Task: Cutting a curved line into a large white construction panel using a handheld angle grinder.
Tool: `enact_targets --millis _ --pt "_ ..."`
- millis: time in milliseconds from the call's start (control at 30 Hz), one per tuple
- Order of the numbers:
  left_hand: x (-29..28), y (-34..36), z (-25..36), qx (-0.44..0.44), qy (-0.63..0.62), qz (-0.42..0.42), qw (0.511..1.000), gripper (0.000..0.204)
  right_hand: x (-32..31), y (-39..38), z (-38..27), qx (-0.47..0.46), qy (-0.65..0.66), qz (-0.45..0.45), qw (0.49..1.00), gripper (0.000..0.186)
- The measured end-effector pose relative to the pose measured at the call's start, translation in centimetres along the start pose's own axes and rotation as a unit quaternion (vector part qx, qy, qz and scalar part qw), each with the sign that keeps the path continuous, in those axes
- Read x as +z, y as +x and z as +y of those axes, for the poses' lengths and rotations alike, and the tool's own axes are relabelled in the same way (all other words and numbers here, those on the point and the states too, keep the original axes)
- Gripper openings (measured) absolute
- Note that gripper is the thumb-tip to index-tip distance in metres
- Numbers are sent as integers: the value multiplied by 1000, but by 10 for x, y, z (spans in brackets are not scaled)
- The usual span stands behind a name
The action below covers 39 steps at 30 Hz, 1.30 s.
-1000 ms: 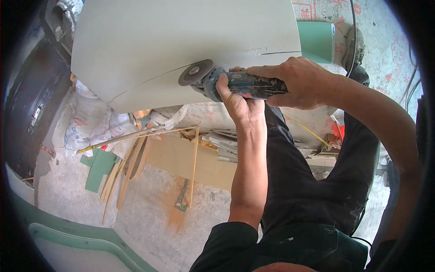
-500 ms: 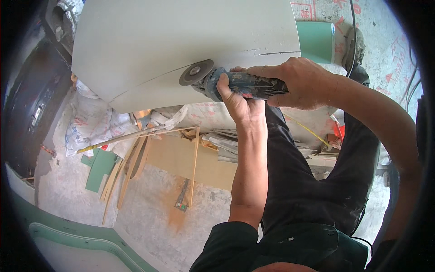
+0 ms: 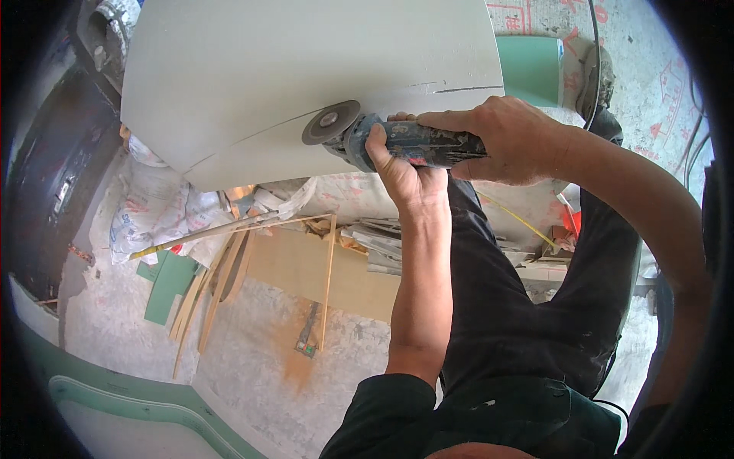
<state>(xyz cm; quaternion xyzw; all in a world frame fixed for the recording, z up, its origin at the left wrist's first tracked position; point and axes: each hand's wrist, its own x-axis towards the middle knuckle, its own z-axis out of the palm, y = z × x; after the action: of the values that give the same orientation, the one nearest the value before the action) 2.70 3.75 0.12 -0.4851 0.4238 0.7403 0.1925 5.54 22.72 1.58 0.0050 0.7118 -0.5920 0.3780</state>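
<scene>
Both my hands hold a dark blue angle grinder [image 3: 420, 144] over a large pale grey board [image 3: 306, 53]. My left hand [image 3: 405, 172] grips it from below near its head, the thumb up along the side. My right hand [image 3: 516, 141] is wrapped round the rear of its body. The grinder's round disc [image 3: 333, 122] lies against or just over the board at a thin dark line. That line [image 3: 275, 126] runs on toward the board's lower left corner. A second dark cut mark [image 3: 466, 89] shows near the right edge.
A black cord [image 3: 595, 61] passes at the upper right, next to a green sheet [image 3: 531, 71]. White sacks [image 3: 145, 214], wooden strips [image 3: 200, 291] and a brown panel [image 3: 306, 268] lie below the board. A curved green-edged piece [image 3: 138, 409] is at the lower left.
Almost nothing differs. The board's right edge appears very slightly further left; the grinder and both my hands keep the same position and grip.
</scene>
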Motion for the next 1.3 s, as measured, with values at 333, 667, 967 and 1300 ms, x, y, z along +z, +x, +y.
enact_targets --millis 333,667,967,1300 --pt "4 -3 -5 7 3 4 1000 31 -1 -3 3 -5 3 2 1000 73" --pt "-1 0 -8 3 7 -9 1000 31 -2 -6 5 -8 3 6 1000 74" --pt "-1 -1 -6 -4 -2 -13 1000 29 -2 -6 4 -10 12 10 1000 73" --pt "-2 0 -8 -9 1 -15 1000 30 -2 -7 5 3 8 1 1000 72"
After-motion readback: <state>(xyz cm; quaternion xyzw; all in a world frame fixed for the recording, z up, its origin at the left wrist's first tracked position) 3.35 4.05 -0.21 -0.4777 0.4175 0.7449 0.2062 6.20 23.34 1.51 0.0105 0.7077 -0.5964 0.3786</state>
